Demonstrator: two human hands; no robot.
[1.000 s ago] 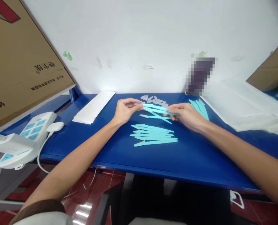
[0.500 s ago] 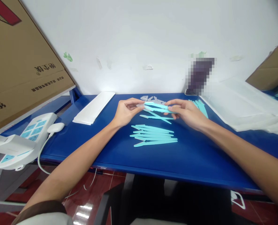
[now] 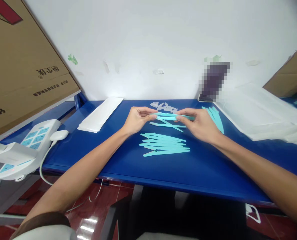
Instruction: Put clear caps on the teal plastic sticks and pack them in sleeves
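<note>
Teal eyebrow razors point(image 3: 166, 115) are stretched between my two hands above the table. My left hand point(image 3: 137, 119) pinches their blade end between thumb and fingers. My right hand point(image 3: 199, 122) is closed around the handle part. Exactly how many I hold is hard to see. Just beneath, a couple of loose razors point(image 3: 168, 125) lie crossed. Closer to me is a row of several razors point(image 3: 164, 145), side by side with handles to the right. Behind my hands lies a small pile of clear plastic caps point(image 3: 160, 106). More razors point(image 3: 215, 118) fan out beyond my right hand.
The blue table point(image 3: 143, 170) meets a white wall. A stack of white sleeves point(image 3: 100, 115) lies at left, near a power strip point(image 3: 38, 136) with a charger and cable. Clear plastic bags point(image 3: 258, 113) cover the right side. A large cardboard box point(image 3: 25, 66) rises at left.
My right hand has slid slightly left along the razors, bringing its fingers nearer to my left hand. Both hands are slightly lower, and the razors now look closer together.
</note>
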